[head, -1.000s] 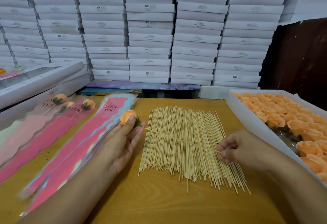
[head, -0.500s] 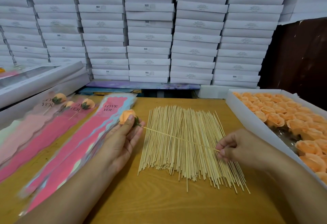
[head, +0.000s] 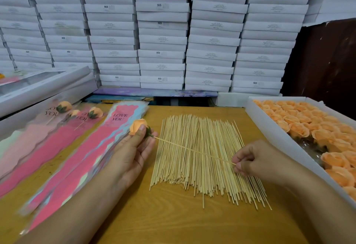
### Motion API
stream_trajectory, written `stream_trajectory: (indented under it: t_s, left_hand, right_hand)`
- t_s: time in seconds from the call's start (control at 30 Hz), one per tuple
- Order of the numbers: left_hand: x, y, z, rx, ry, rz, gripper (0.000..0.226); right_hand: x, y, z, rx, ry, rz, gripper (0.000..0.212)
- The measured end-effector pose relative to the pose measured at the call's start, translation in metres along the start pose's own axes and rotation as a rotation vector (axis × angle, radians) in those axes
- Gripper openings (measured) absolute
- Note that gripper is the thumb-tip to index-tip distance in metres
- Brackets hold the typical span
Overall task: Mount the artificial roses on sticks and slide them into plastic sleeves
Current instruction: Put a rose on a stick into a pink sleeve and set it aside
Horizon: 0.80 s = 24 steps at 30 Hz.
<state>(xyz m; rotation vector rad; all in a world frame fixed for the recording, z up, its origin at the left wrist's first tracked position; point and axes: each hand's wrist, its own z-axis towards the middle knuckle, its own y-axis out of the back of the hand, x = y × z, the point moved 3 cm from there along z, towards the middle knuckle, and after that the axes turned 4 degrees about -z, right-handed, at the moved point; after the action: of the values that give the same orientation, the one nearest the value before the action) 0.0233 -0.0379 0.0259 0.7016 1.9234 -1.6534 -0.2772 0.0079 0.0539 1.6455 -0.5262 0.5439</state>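
Note:
My left hand (head: 133, 151) holds an orange artificial rose (head: 137, 125) between thumb and fingers, palm up, just right of the pink sleeve stack. A thin wooden stick (head: 192, 150) runs from the rose's green base down and right to my right hand (head: 256, 160), which pinches its lower end. Both hands hover over a spread pile of sticks (head: 204, 159) on the wooden table (head: 173, 220). A stack of pink "LOVE YOU" plastic sleeves (head: 81, 155) lies to the left. Further left, sleeved roses (head: 94, 112) lie on another pink pile.
A white box (head: 273, 134) filled with orange roses (head: 316, 126) stands along the right edge of the table. Stacked white boxes (head: 161, 31) form a wall at the back. Long white boxes (head: 44, 87) lie at the far left.
Both hands with the rose and stick have drifted slightly down and left; the grips are unchanged.

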Motion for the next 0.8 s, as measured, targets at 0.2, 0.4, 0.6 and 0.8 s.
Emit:
stream_trajectory:
  t_s: [0.2, 0.4, 0.6, 0.8]
  left_hand:
    - [-0.001, -0.001, 0.000, -0.015, -0.013, -0.021, 0.022]
    - [-0.002, -0.002, -0.001, 0.002, 0.007, -0.064, 0.018]
    - [-0.001, 0.000, -0.001, 0.019, 0.015, -0.070, 0.018]
    - [-0.001, 0.003, 0.002, 0.005, 0.001, -0.043, 0.017]
  right_hand:
    - [0.000, -0.005, 0.004, -0.119, 0.042, 0.032, 0.013]
    - [0.000, -0.005, 0.008, -0.243, 0.055, 0.091, 0.011]
    - [0.007, -0.013, 0.008, -0.164, 0.117, 0.033, 0.021]
    - [0.008, -0.021, 0.008, -0.110, 0.178, -0.018, 0.036]
